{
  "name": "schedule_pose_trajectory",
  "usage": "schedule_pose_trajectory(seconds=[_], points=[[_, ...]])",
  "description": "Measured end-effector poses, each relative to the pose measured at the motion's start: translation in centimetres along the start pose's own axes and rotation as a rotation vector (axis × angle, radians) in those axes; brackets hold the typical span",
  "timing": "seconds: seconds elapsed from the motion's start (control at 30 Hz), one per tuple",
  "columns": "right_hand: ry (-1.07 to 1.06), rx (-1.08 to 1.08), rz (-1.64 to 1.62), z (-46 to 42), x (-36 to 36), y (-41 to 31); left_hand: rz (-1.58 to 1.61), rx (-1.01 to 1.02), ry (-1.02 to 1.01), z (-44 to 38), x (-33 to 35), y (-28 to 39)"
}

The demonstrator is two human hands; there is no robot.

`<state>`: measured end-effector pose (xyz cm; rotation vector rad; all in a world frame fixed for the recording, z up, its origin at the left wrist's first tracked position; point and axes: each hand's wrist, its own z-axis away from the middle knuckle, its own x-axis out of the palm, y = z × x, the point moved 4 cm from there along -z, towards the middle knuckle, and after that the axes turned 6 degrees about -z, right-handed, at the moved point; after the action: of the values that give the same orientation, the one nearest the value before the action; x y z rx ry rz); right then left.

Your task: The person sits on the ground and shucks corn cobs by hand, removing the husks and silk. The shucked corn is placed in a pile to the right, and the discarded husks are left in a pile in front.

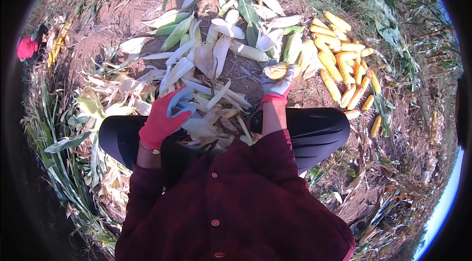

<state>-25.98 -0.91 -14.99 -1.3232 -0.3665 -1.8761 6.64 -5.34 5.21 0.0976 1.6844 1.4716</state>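
Both my hands wear red and pale grey work gloves. My right hand [276, 81] is closed around a husked yellow corn cob [277, 71], held palm up beside the husked pile. My left hand [167, 115] is over my left knee with its fingers apart and curled, above loose pale husks [202, 124]; nothing shows in it. Unhusked corn ears [177, 34] with green and pale husks lie on the soil in front of me. A pile of husked yellow cobs [343, 63] lies to the right.
Torn dry husks [118, 89] are heaped at the left, beside green corn stalks [55, 124]. More stalks [391, 36] lie at the upper right. A person in red [27, 47] is at the far left near another group of yellow cobs [58, 45]. My crossed legs [317, 128] frame the husks.
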Motion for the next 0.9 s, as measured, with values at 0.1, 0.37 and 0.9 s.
schedule_pose_trajectory(seconds=[0.1,0.37,0.9], points=[[-0.085,-0.306,0.189,1.4,5.6,-4.9,-0.097,0.055,0.096,-0.9,-6.3,2.7],[-0.193,0.421,0.786,7.8,-1.2,10.3,-0.383,0.207,0.233,-5.6,-12.3,2.6],[-0.747,0.498,1.898,0.9,-10.1,26.5,-0.432,0.075,0.441,-3.0,-17.9,-3.5]])
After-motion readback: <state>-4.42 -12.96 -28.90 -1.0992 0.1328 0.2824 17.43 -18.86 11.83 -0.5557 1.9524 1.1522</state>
